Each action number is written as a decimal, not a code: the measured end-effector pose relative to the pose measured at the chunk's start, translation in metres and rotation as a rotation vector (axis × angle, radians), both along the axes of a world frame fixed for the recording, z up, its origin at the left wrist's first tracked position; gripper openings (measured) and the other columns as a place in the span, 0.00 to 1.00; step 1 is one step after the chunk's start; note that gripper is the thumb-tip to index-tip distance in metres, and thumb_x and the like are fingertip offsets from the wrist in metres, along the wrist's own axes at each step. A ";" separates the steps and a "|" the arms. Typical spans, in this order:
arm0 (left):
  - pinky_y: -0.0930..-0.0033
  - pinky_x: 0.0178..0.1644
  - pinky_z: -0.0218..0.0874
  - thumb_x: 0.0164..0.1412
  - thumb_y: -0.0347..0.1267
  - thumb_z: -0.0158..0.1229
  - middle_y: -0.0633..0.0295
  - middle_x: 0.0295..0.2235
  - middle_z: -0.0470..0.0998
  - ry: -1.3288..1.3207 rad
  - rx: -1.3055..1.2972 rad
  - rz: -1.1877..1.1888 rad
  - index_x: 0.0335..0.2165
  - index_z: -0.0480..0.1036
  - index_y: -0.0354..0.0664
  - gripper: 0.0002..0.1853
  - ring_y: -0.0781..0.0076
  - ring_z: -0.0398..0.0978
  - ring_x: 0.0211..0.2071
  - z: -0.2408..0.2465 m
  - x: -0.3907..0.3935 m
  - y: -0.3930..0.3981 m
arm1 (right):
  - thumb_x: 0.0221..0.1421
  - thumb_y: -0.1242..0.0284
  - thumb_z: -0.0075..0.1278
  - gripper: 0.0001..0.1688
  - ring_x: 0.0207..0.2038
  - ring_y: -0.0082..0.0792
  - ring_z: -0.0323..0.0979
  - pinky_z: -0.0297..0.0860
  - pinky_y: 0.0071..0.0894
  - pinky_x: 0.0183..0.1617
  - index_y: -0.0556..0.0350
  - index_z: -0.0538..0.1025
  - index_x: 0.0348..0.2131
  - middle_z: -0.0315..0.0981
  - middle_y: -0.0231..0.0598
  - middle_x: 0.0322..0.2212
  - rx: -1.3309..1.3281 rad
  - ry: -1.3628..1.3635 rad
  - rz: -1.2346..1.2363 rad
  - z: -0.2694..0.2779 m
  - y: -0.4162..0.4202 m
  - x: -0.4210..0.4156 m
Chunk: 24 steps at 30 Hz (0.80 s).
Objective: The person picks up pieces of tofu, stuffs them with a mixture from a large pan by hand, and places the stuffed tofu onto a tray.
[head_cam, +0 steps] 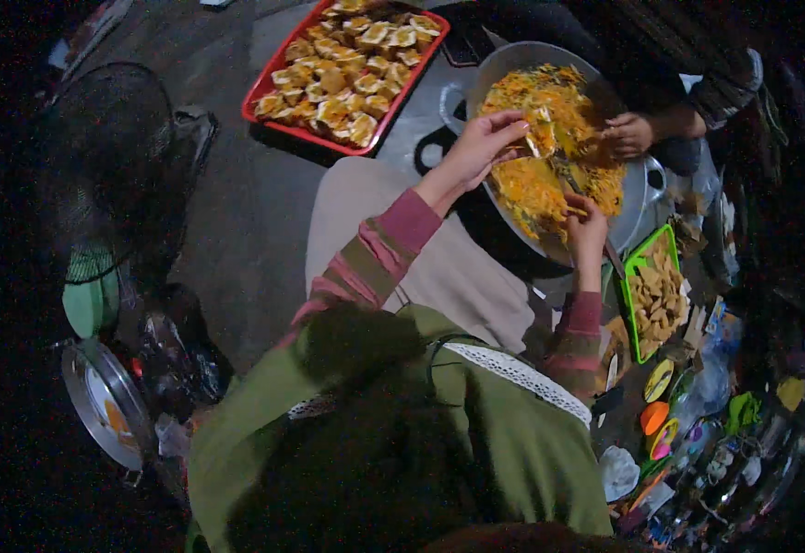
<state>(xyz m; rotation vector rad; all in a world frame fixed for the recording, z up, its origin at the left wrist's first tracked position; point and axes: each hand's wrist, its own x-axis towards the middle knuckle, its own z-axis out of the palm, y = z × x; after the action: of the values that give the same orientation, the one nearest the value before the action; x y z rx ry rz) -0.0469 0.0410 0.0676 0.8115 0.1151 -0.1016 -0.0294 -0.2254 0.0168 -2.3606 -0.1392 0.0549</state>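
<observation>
A large metal pan (634, 231) with two handles holds a shredded orange and yellow vegetable mixture (530, 190). Over its left part, my left hand (489, 142) holds a piece of pale food (541, 133) with orange filling between thumb and fingers. My right hand (586, 218) is at the pan's near side, its fingers around a long dark metal utensil (570, 176) whose tip reaches close to the held piece. Another person's hand (629, 135) is at the pan's right side, over the mixture.
A red tray (254, 97) of filled pieces lies at the upper left. Right of me, a green tray (629, 304) holds light brown pieces. A dark mesh cover (115, 117) and a round metal lid or pan (74, 387) are at the left. Plastic bags and small items crowd the lower right.
</observation>
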 end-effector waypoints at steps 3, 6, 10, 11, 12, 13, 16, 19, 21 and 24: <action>0.83 0.33 0.62 0.55 0.33 0.52 0.69 0.34 0.72 -0.095 -0.030 0.091 0.42 0.66 0.40 0.15 0.85 0.69 0.32 0.010 0.000 0.023 | 0.43 0.84 0.44 0.13 0.31 0.22 0.69 0.66 0.19 0.31 0.60 0.72 0.33 0.71 0.33 0.31 -0.260 -0.286 -0.003 -0.019 -0.019 0.003; 0.80 0.32 0.63 0.54 0.32 0.53 0.66 0.33 0.73 -0.082 0.216 0.235 0.41 0.67 0.38 0.15 0.82 0.70 0.31 0.009 -0.013 0.082 | 0.43 0.80 0.50 0.11 0.27 0.19 0.68 0.65 0.20 0.30 0.57 0.73 0.32 0.71 0.31 0.27 -0.126 -0.238 -0.042 0.003 -0.002 -0.009; 0.81 0.30 0.62 0.53 0.34 0.54 0.67 0.30 0.73 0.057 0.568 0.442 0.39 0.70 0.38 0.15 0.81 0.69 0.28 -0.030 -0.035 0.182 | 0.43 0.75 0.52 0.10 0.30 0.30 0.70 0.65 0.26 0.37 0.56 0.74 0.31 0.73 0.37 0.27 -0.128 -0.184 -0.055 0.014 0.008 -0.019; 0.80 0.33 0.62 0.53 0.34 0.54 0.65 0.31 0.73 0.056 0.609 0.437 0.39 0.70 0.38 0.15 0.81 0.69 0.30 -0.028 -0.040 0.199 | 0.42 0.73 0.52 0.11 0.32 0.36 0.72 0.65 0.30 0.39 0.55 0.75 0.31 0.74 0.39 0.28 -0.094 -0.149 -0.068 0.014 0.006 -0.020; 0.79 0.35 0.62 0.53 0.34 0.54 0.64 0.31 0.73 0.070 0.741 0.476 0.39 0.70 0.37 0.16 0.80 0.69 0.31 -0.029 -0.045 0.217 | 0.42 0.74 0.51 0.11 0.32 0.35 0.72 0.65 0.30 0.39 0.55 0.75 0.31 0.74 0.39 0.28 -0.124 -0.151 -0.073 0.015 0.006 -0.020; 0.79 0.34 0.62 0.53 0.35 0.53 0.64 0.30 0.73 0.106 0.836 0.489 0.39 0.70 0.36 0.16 0.80 0.70 0.30 -0.037 -0.050 0.239 | 0.42 0.74 0.51 0.11 0.32 0.35 0.72 0.65 0.29 0.39 0.55 0.74 0.31 0.74 0.39 0.28 -0.154 -0.152 -0.070 0.016 0.008 -0.021; 0.78 0.31 0.62 0.52 0.35 0.54 0.65 0.27 0.74 0.138 1.076 0.482 0.38 0.71 0.40 0.15 0.81 0.70 0.27 -0.070 -0.053 0.295 | 0.46 0.76 0.47 0.10 0.30 0.26 0.70 0.66 0.23 0.34 0.58 0.73 0.32 0.72 0.36 0.29 -0.083 -0.115 -0.020 0.012 0.006 -0.016; 0.77 0.30 0.62 0.49 0.36 0.55 0.63 0.25 0.75 0.169 1.337 0.409 0.36 0.73 0.43 0.15 0.81 0.70 0.25 -0.074 -0.039 0.299 | 0.49 0.78 0.43 0.10 0.30 0.24 0.70 0.67 0.21 0.32 0.59 0.72 0.35 0.71 0.35 0.31 -0.081 -0.111 0.022 0.013 0.000 -0.011; 0.75 0.30 0.63 0.48 0.37 0.56 0.61 0.23 0.75 0.282 1.545 0.280 0.35 0.73 0.44 0.15 0.79 0.71 0.25 -0.068 -0.029 0.289 | 0.50 0.78 0.42 0.11 0.31 0.24 0.70 0.67 0.21 0.32 0.58 0.72 0.35 0.70 0.34 0.32 -0.112 -0.085 0.021 0.021 -0.003 -0.012; 0.71 0.33 0.63 0.47 0.38 0.56 0.57 0.24 0.76 0.282 1.514 0.216 0.34 0.73 0.41 0.15 0.71 0.74 0.26 -0.093 -0.027 0.312 | 0.50 0.79 0.43 0.11 0.32 0.25 0.70 0.67 0.21 0.33 0.57 0.71 0.36 0.70 0.33 0.31 0.041 0.047 0.032 0.046 0.019 -0.018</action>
<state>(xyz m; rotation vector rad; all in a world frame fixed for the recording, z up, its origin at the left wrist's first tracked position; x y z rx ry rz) -0.0738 0.3534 -0.0252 2.2837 0.5828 0.1071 -0.0478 -0.2063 0.0628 -2.3140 -0.1539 0.1216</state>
